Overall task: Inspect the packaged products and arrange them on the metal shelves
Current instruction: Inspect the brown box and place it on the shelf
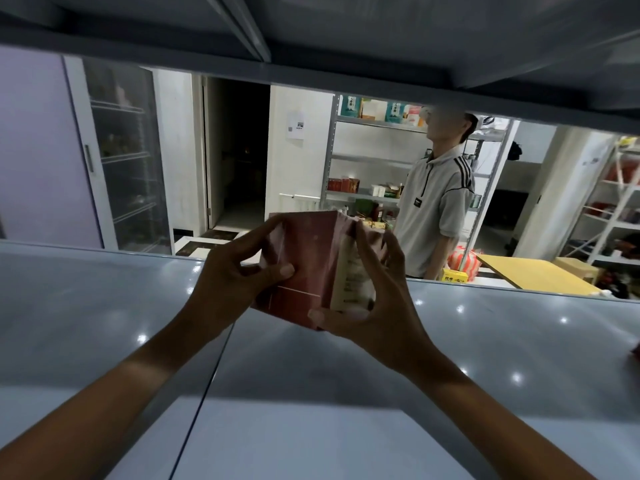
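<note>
A dark red packaged box (306, 268) with a pale printed side panel stands tilted just above the grey metal shelf (104, 323). My left hand (232, 271) grips its left side, thumb across the front face. My right hand (374, 289) grips the right side, thumb under the lower corner and fingers wrapped over the pale panel. Whether the box's bottom corner touches the shelf surface cannot be told.
Another shelf board (311, 36) hangs close overhead. A red object (636, 348) peeks in at the right edge of my shelf. Behind, a person in a grey shirt (436, 202) stands by stocked metal racks (367, 161), with a yellow table (533, 275) at right.
</note>
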